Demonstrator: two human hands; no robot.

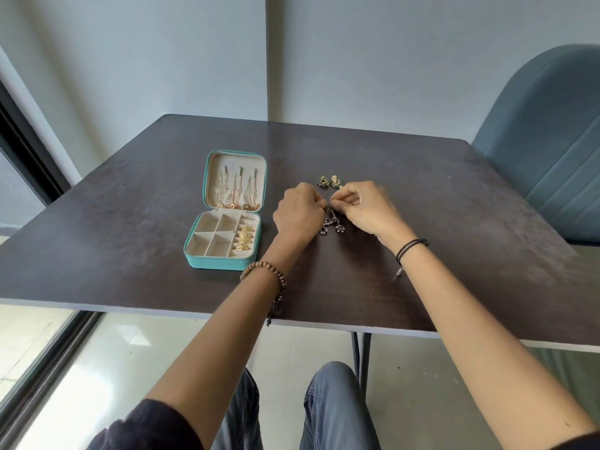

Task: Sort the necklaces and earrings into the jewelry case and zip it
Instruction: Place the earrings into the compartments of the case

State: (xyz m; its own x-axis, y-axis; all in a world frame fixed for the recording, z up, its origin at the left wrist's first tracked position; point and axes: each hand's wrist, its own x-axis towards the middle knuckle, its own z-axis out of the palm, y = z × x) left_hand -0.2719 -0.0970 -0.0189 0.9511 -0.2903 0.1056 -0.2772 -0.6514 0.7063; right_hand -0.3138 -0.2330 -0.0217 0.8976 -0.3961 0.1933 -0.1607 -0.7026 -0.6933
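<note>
A teal jewelry case [194,259] lies open on the dark table [454,222], left of my hands. Gold necklaces [238,190] hang in its raised lid, and gold earrings [245,239] sit in the right-hand slots of its tray. Just right of the case, my left hand [297,216] and my right hand [367,209] meet and both pinch the top of a dark beaded earring [332,224], whose dangling beads rest on the table. A pair of gold and green earrings [329,181] lies just beyond my fingers.
A blue padded chair [545,141] stands at the table's right far side. The wall runs close behind the table. A dark window frame [29,147] is at the left. My knees are under the near table edge [194,315].
</note>
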